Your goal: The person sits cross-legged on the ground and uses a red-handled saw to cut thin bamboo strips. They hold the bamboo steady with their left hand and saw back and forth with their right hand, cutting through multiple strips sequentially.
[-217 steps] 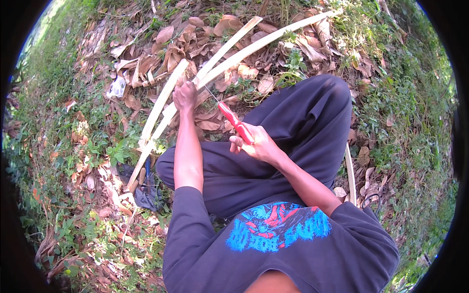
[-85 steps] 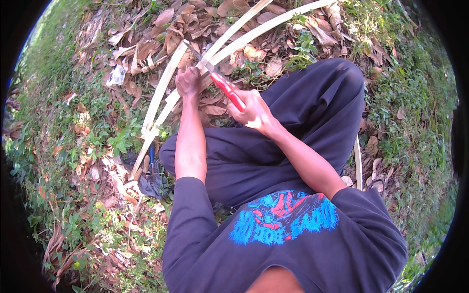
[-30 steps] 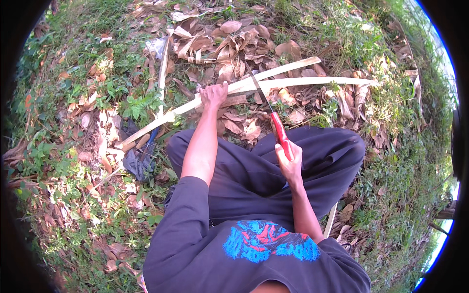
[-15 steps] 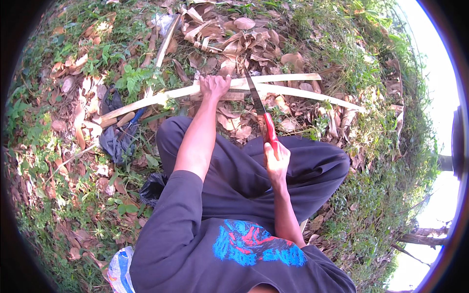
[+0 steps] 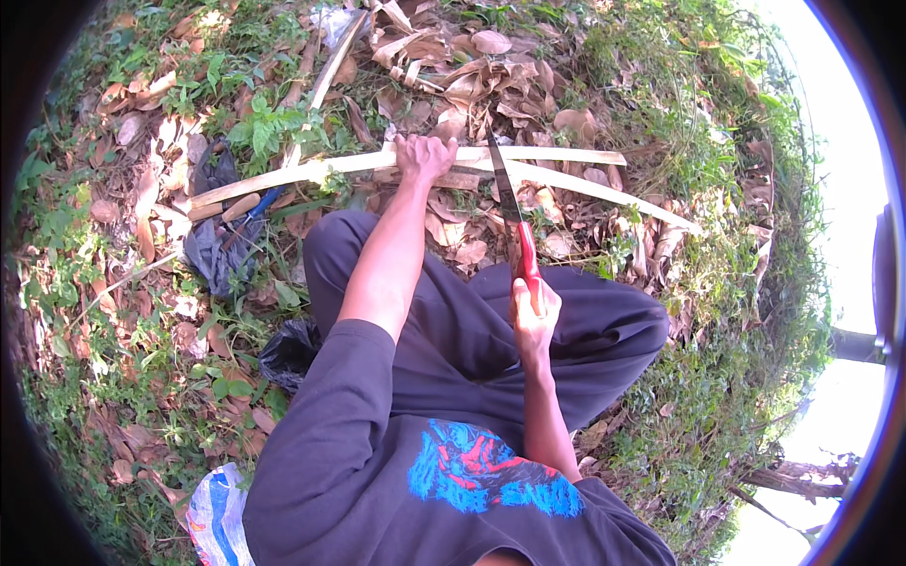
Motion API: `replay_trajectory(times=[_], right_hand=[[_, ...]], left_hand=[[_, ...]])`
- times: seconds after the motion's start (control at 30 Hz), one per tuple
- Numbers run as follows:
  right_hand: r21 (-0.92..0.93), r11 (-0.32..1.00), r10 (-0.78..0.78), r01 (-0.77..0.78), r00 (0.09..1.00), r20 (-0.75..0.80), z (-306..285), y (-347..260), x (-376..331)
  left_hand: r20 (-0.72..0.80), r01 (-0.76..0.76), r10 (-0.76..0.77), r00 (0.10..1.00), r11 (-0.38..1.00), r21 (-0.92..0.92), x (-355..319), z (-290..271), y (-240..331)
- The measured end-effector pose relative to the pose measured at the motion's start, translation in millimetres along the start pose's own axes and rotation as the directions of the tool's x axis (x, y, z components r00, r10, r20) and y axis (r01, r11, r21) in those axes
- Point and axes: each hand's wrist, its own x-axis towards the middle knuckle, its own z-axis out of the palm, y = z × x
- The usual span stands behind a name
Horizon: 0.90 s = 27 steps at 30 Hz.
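Note:
My left hand (image 5: 426, 160) presses down with its fingers wrapped over a short pale wooden strip (image 5: 576, 155), which lies across a longer, curved strip (image 5: 618, 188) on the ground. In my right hand (image 5: 536, 309) is a handsaw (image 5: 526, 249) with a red handle and a dark, narrow blade. The blade points away from me and crosses the short strip just right of my left hand. Whether its teeth have cut into the wood is too small to tell.
Dry leaves (image 5: 491, 85) and grass surround my crossed legs (image 5: 585, 330). At the left, wooden-handled tools (image 5: 242, 208) lie by a black plastic bag (image 5: 219, 257). Another wooden strip (image 5: 335, 61) lies beyond my left hand. A white and blue sack (image 5: 222, 514) sits at the lower left.
The saw's blade has turned slightly, its tip now a little farther right. Both hands keep their hold, and the whole view has shifted a little.

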Motion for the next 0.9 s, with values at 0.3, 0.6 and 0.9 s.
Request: replay_trajectory(times=[0.3,0.6,0.9], right_hand=[[0.031,1.0,-0.002,0.002,1.0,0.006,15.4,8.1,25.9],[-0.052,0.998,-0.025,0.024,1.0,-0.014,5.5,-1.2,-9.3],[0.133,0.988,0.073,-0.076,0.997,0.028,17.1,16.2,39.0]], left_hand=[[0.08,-0.006,0.007,0.997,1.0,-0.01,-5.9,-16.6,11.5],[0.161,-0.013,0.008,0.987,0.999,0.03,-4.9,-18.6,2.9],[0.222,0.025,-0.028,0.975,1.0,0.014,-8.3,-32.3,6.5]])
